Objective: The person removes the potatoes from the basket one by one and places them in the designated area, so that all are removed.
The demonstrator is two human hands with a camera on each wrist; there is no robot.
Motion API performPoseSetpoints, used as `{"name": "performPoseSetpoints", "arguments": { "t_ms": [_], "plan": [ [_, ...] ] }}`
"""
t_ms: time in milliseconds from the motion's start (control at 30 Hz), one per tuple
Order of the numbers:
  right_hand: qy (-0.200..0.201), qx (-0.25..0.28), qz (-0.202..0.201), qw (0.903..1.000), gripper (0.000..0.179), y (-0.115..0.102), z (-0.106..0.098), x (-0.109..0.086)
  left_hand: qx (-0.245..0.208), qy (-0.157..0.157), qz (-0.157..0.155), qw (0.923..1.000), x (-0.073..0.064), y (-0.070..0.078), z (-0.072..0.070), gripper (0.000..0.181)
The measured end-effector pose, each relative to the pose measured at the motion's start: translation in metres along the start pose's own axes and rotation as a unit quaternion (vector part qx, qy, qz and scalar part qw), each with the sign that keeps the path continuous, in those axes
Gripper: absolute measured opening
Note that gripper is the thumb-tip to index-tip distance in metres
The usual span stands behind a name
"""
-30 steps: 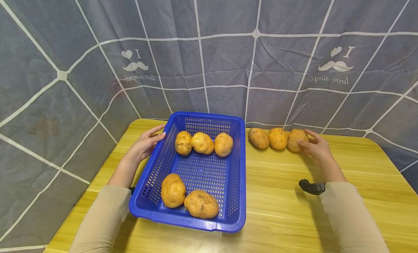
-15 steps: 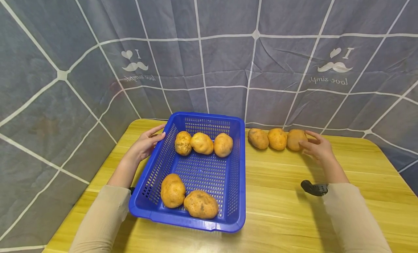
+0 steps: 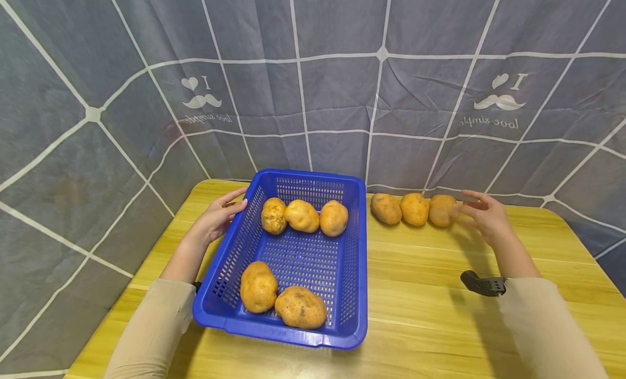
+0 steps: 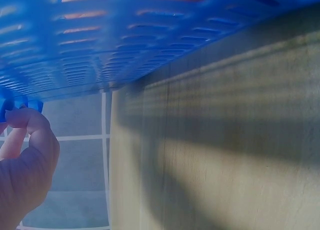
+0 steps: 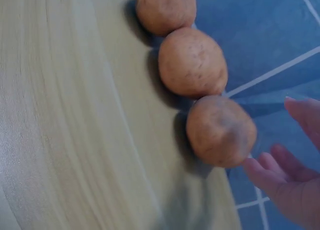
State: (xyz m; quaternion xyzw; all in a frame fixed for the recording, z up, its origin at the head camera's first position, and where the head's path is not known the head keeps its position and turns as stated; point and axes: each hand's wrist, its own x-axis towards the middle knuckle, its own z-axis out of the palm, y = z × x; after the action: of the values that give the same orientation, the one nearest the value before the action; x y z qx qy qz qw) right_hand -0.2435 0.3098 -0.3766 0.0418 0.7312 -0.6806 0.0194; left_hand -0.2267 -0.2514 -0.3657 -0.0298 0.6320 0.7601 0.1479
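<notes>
A blue plastic basket (image 3: 362,292) stands on the wooden table, its side walls full of slots. My left hand (image 3: 217,219) grips the basket's left rim; in the left wrist view, thumb and fingers (image 4: 37,127) meet at the edge. Inside lie two potatoes (image 3: 258,286) at the near end and a row of three potatoes (image 3: 301,215) toward the far end. To the right of the basket, three more potatoes (image 3: 414,209) form a touching row on the table. Beside the rightmost potato (image 5: 220,132) my right hand (image 3: 484,216) holds nothing, its fingers loosely spread.
The yellow wood-grain table (image 3: 420,314) extends to the right and in front of the basket. A grey curtain with white grid lines (image 3: 337,96) hangs behind the table and along its left side. A black wrist device (image 3: 481,284) juts from the right sleeve.
My right hand has let go of the rightmost potato in the row and drawn off to the right. The left hand and the basket stay where they were.
</notes>
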Motion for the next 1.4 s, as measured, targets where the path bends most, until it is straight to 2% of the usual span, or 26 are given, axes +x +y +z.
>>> {"name": "performPoseSetpoints", "arguments": {
  "t_ms": [200, 500, 733, 967, 1233, 1400],
  "plan": [
    [-0.036, 0.031, 0.010, 0.9988, 0.031, -0.015, 0.005, -0.007, -0.001, 0.001, -0.003, 1.0000, -0.001, 0.000, 0.000, 0.063],
    [-0.098, 0.036, 0.000, 0.9945, 0.032, -0.033, 0.020, -0.016, -0.008, 0.000, -0.001, 1.0000, -0.001, -0.002, -0.001, 0.062],
    [-0.132, -0.035, -0.020, 0.9905, 0.032, -0.047, 0.038, -0.024, -0.003, 0.004, 0.000, 1.0000, 0.001, -0.002, 0.000, 0.062],
    [-0.160, -0.107, -0.043, 0.9804, 0.030, -0.058, 0.056, -0.029, 0.003, 0.003, 0.000, 1.0000, 0.002, 0.000, 0.000, 0.062],
    [-0.190, -0.136, -0.052, 0.9710, 0.034, -0.067, 0.077, -0.033, -0.003, 0.001, -0.006, 1.0000, 0.000, 0.002, 0.000, 0.063],
    [-0.207, -0.143, -0.061, 0.9659, 0.044, -0.071, 0.091, -0.036, -0.001, 0.000, -0.008, 1.0000, 0.000, 0.002, 0.001, 0.064]
  ]
}}
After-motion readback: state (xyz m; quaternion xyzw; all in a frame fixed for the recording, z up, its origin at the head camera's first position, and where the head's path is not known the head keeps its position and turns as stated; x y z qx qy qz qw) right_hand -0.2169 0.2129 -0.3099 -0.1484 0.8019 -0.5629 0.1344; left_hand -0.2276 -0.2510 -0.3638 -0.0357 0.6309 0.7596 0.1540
